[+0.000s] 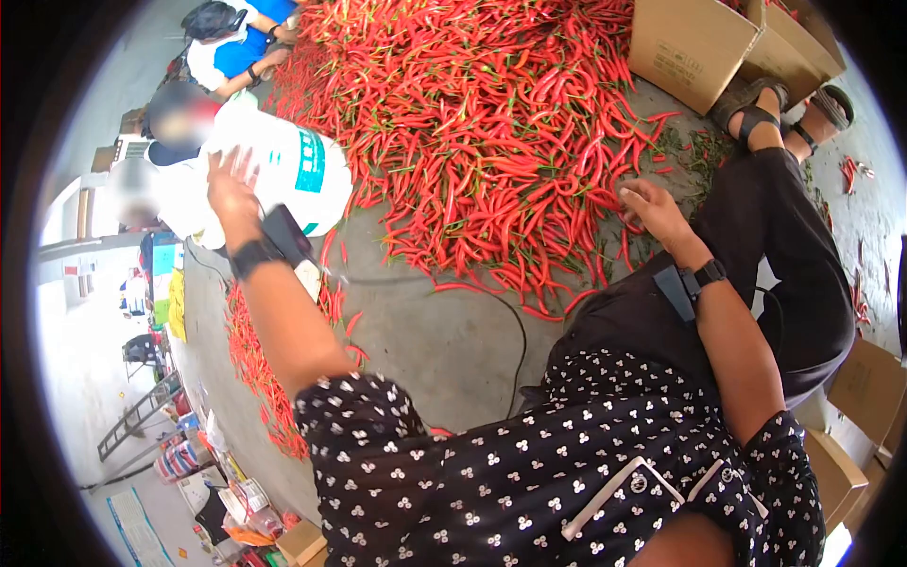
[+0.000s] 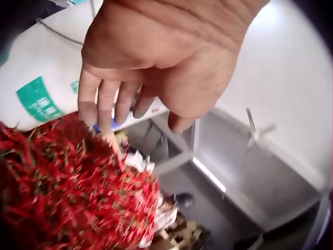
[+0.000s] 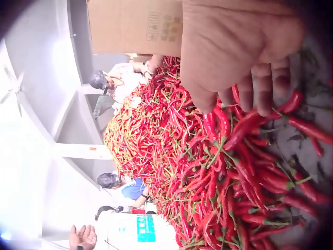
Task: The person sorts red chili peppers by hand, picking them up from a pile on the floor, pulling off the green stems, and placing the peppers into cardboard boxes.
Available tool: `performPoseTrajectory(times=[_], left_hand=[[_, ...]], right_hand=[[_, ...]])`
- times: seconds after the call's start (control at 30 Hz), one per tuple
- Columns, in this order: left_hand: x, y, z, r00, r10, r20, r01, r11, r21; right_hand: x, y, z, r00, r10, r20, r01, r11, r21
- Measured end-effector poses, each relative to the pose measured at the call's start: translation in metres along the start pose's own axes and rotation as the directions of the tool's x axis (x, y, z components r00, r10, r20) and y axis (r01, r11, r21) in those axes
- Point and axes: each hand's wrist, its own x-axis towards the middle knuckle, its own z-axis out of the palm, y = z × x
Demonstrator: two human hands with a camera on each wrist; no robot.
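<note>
My left hand [image 1: 233, 187] is raised in front of the white bucket [image 1: 326, 180] with green lettering, overlapping it in the head view. Its fingers hang relaxed with nothing in them, as the left wrist view of the palm [image 2: 161, 57] shows. On the other side, my right hand [image 1: 655, 212] hovers at the near right edge of a big heap of red chili peppers [image 1: 472, 142]. The right wrist view has its loosely bent fingers [image 3: 263, 94] close over several chili peppers [image 3: 247, 127], gripping none.
Cardboard boxes [image 1: 694, 47] stand beyond the heap at the right, near my sandalled feet. Another person [image 1: 227, 47] sits at the heap's far left. A smaller strip of chili peppers [image 1: 255, 369] lies on the floor at left. A thin black cable [image 1: 510, 307] crosses the floor.
</note>
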Motion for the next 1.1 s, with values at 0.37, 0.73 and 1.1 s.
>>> performPoseTrajectory(times=[0.37,0.73,1.1], left_hand=[[-0.248,-0.171,0.061,0.742,-0.128,0.658,-0.477,0.588,0.653],[-0.286,-0.146,0.124,0.563,-0.254,0.787,-0.727,0.302,0.617],[-0.279,-0.175,0.151,0.466,0.067,0.882,-0.836,0.359,0.415]], right_hand=[[0.009,0.016,-0.002,0.995,-0.054,-0.084,0.036,0.980,-0.198],[0.008,0.021,-0.002,0.998,-0.065,-0.001,0.063,0.973,-0.222],[0.016,0.027,0.000,0.987,-0.163,-0.008,0.152,0.937,-0.316]])
